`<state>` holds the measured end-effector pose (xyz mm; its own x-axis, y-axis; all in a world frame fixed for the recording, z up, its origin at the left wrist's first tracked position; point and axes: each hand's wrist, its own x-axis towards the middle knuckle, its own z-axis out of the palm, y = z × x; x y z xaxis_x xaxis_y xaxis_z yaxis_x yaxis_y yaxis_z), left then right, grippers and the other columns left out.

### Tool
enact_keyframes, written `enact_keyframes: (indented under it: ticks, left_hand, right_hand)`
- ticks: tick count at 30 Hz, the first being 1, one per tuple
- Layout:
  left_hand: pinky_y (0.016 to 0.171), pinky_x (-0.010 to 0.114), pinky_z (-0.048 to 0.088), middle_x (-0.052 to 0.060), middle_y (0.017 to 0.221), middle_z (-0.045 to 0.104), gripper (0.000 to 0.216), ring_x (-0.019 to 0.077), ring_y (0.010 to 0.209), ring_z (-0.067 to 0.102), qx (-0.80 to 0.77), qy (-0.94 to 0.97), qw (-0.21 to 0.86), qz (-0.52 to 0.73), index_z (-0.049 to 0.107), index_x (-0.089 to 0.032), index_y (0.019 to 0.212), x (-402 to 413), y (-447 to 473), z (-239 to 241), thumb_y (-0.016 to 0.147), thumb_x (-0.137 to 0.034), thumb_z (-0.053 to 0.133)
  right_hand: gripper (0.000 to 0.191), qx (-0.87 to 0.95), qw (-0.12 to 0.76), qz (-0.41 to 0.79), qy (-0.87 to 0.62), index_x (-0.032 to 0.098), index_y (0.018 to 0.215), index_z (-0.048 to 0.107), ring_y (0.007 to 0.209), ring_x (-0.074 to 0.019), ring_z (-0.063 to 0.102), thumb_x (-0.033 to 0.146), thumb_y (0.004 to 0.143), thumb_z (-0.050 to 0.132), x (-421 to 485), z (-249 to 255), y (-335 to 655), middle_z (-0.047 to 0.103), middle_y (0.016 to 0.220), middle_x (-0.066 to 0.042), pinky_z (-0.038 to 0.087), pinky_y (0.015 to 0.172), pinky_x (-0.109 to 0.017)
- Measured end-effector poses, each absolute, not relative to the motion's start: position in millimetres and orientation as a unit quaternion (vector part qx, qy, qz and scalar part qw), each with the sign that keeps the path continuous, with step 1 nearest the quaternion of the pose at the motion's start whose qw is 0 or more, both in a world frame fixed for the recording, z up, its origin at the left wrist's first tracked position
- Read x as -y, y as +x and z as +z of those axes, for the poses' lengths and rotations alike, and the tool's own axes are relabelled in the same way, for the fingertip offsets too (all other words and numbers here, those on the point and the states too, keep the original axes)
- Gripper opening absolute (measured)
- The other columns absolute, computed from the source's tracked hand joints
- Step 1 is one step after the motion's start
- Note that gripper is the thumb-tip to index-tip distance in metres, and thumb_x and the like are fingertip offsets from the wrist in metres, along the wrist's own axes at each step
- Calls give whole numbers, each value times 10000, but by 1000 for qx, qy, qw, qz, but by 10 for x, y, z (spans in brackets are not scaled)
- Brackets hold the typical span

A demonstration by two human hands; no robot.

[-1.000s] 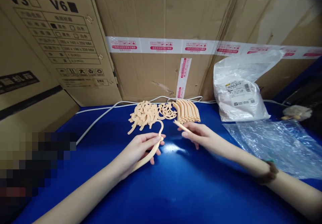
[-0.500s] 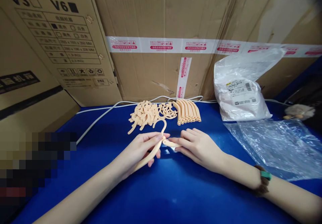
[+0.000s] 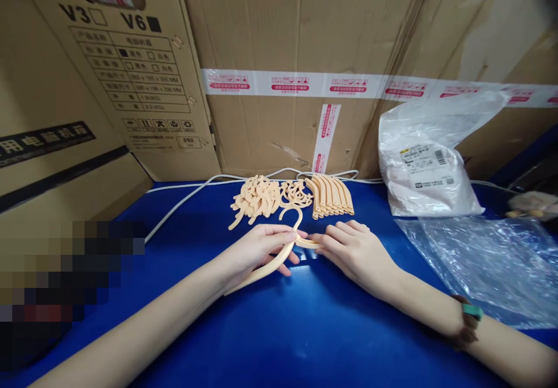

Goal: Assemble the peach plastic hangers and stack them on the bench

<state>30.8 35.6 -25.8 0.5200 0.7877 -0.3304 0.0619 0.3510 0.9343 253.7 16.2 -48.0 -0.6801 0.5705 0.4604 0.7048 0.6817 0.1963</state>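
Between my two hands is a cream-coloured folding clothes hanger (image 3: 271,266), its hook pointing away from me. My left hand (image 3: 257,249) pinches it at the joint below the hook, with the long left arm of the hanger lying across the fingers toward me. My right hand (image 3: 355,252) is closed on the short right arm piece, whose outer end the fingers hide. Beyond the hook are a heap of curved cream pieces (image 3: 258,196), a small pile of hooks (image 3: 296,193) and a row of curved hanger arms (image 3: 332,195).
A blue table surface (image 3: 279,330) lies under everything. At the right stand a white plastic bag (image 3: 429,184) with a label and a flat clear plastic sheet (image 3: 483,266). A white cable (image 3: 181,203) runs along the back before cardboard boxes (image 3: 270,126).
The whole view has shifted slightly, so things sit further right. The hanger's right arm has turned a little at the joint and lies more level. Both hands keep their hold.
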Motion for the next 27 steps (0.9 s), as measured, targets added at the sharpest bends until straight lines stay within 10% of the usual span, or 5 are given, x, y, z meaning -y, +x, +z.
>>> enact_keyframes:
  ticks: [27]
  left_hand:
    - [468, 175, 455, -5, 587, 625, 257, 83, 457, 551, -410, 621, 616, 257, 710, -130, 1013, -280, 302, -310, 822, -285, 639]
  right_hand:
    - [332, 901, 138, -254, -324, 209, 1248, 616, 604, -145, 465, 315, 1002, 419, -59, -487, 2550, 565, 682, -2, 273, 589, -315]
